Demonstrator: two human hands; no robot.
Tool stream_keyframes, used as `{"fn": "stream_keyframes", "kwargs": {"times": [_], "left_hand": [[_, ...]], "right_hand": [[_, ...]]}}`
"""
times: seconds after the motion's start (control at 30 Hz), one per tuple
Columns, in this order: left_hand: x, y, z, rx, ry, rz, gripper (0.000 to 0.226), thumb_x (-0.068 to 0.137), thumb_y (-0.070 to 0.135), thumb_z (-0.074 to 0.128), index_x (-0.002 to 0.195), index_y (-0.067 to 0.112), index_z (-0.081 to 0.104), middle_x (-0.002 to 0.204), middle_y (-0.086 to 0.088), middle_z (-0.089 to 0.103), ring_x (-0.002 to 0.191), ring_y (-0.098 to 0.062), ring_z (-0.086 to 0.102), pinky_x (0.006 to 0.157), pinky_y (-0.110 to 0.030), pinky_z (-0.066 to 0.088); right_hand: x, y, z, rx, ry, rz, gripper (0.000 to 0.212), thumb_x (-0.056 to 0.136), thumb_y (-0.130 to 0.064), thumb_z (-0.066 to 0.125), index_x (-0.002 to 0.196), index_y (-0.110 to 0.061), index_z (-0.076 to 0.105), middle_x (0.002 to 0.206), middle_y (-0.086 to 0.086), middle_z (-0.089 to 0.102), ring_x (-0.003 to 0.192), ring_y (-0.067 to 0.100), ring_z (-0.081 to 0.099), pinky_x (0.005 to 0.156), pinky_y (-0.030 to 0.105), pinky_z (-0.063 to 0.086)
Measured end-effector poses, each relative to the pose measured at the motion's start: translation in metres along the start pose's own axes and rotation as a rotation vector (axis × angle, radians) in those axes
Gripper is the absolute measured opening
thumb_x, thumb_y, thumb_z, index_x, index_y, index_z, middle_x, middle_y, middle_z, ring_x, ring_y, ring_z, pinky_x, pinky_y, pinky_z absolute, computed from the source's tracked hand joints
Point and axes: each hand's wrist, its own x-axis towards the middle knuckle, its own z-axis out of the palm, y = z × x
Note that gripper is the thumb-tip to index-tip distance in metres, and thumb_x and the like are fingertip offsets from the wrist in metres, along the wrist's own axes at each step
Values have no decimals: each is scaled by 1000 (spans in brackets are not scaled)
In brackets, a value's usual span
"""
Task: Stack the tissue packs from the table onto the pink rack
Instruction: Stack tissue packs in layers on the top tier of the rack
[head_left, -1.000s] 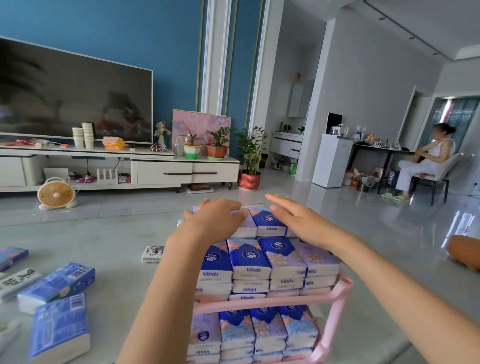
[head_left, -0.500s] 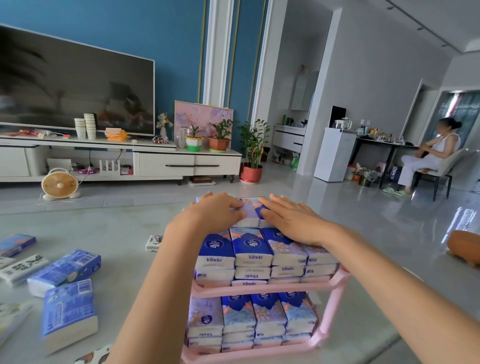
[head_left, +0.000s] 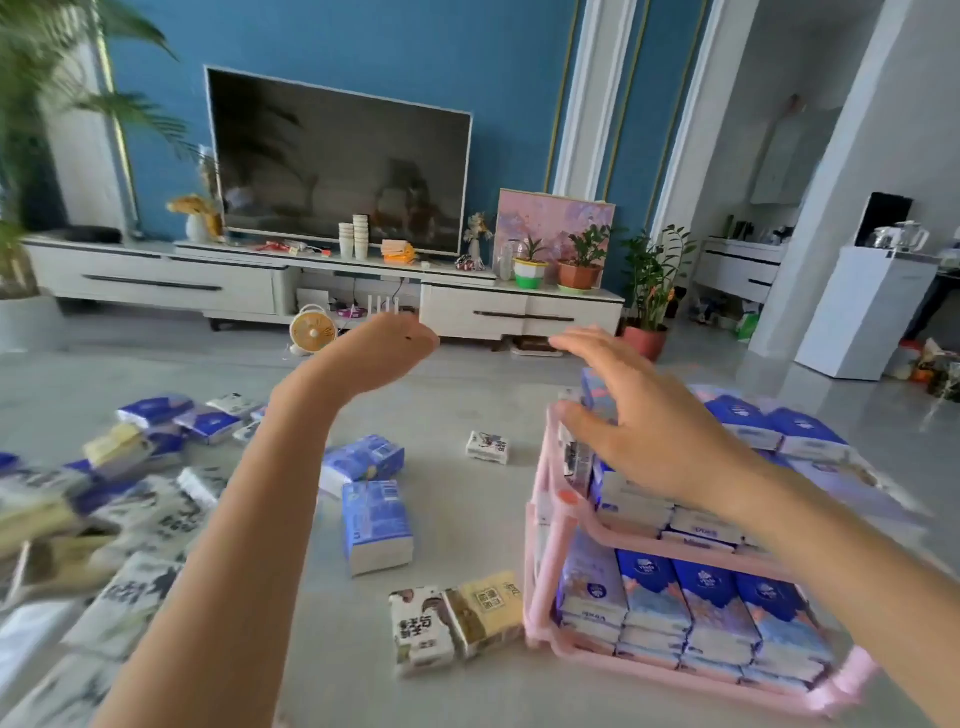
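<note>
Head view: the pink rack (head_left: 532, 571) stands at right on the grey table (head_left: 467, 519). It has two tiers and a thin plastic tube frame with rounded corners, and it is blurred at the near right end. Both tiers are full of tissue packs. The lower-tier packs (head_left: 701, 597) sit in a tight row, several layers deep, as soft rectangular bricks in glossy film, deep blue on top fading to pale floral print. The upper-tier packs (head_left: 810, 431) have the same blue wrap and are piled above the rail.

The right hand (head_left: 639, 421) is palm down over the left end of the upper tier, fingers spread and loosely bent, grasping nothing. I cannot tell whether it touches the packs. The left hand (head_left: 384, 343) is raised above the table, well apart from the rack. Its wrist is bent and the fingers are hidden behind it, so I cannot tell its grip.

Loose packs lie on the table:
- A blue pack (head_left: 376, 525) showing its white paper edge.
- A second blue pack (head_left: 363, 460) behind it.
- A small white printed pack (head_left: 487, 447).
- A black-and-white pack (head_left: 421, 631) touching a yellow pack (head_left: 485, 613), which lies just beside the rack's lower left corner.
- A blurred heap of packs (head_left: 104, 519) at far left.

Behind is a dark glossy TV (head_left: 337, 166) on a blue wall, over a long white cabinet (head_left: 156, 280). On the cabinet are stacked paper cups (head_left: 356, 239) and potted plants (head_left: 579, 260), and a round fan (head_left: 313, 331) sits below.
</note>
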Motion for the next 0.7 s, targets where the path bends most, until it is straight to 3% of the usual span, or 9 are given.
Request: {"fn": "stream_keyframes", "kwargs": {"times": [0.07, 0.13, 0.2, 0.27, 0.37, 0.43, 0.57, 0.7], "left_hand": [[-5, -41, -18, -100, 13, -101, 22, 98, 13, 37, 108, 12, 56, 119, -9, 54, 120, -26, 48, 83, -23, 40], [-18, -78, -38, -21, 70, -139, 30, 96, 22, 44, 119, 8, 56, 120, -13, 56, 109, -28, 53, 80, -26, 36], [-27, -113, -57, 15, 49, -203, 28, 95, 25, 48, 116, 9, 57, 105, -10, 58, 90, -23, 52, 78, -25, 36], [-36, -144, -75, 26, 65, -248, 27, 95, 24, 48, 113, 8, 59, 99, -9, 56, 84, -21, 52, 77, -27, 42], [-44, -181, -95, 23, 122, -306, 30, 95, 20, 47, 113, -1, 59, 93, -10, 54, 68, -19, 49, 58, -21, 37], [-46, -207, -102, 16, 156, -341, 30, 95, 17, 46, 114, -3, 59, 95, -12, 55, 73, -20, 47, 58, -24, 34], [-46, -259, -106, -34, 217, -421, 30, 95, 14, 47, 119, 3, 59, 120, -15, 60, 98, -24, 54, 84, -26, 37], [-42, -302, -100, -68, 291, -506, 29, 94, 9, 45, 119, 4, 60, 119, -16, 60, 96, -29, 57, 80, -26, 38]], "right_hand": [[13, -23, 28, 31, -42, -64, 56, 93, -31, 49, 143, -31, 23, 151, -16, 18, 132, -11, 6, 92, -6, -1], [27, -44, 58, 90, -85, -101, 56, 94, -28, 49, 144, -30, 23, 152, -13, 17, 137, -6, 3, 91, -7, -3], [41, -62, 89, 158, -124, -114, 54, 93, -25, 50, 142, -28, 28, 151, -10, 23, 138, 0, 14, 93, -1, 8], [57, -77, 119, 225, -174, -99, 51, 92, -21, 52, 139, -26, 34, 146, -8, 32, 129, 7, 34, 88, 5, 21], [81, -91, 162, 269, -263, -55, 50, 91, -21, 52, 138, -25, 36, 142, -3, 40, 123, 15, 44, 91, 16, 30], [97, -99, 189, 262, -307, -49, 49, 90, -20, 53, 137, -22, 37, 140, 2, 43, 126, 18, 42, 96, 20, 30], [130, -124, 239, 318, -387, -54, 47, 90, -18, 53, 135, -19, 40, 140, 4, 44, 127, 16, 42, 91, 17, 30], [177, -159, 287, 420, -442, -21, 48, 90, -18, 53, 136, -19, 38, 138, 6, 44, 126, 18, 42, 91, 22, 32]]}}
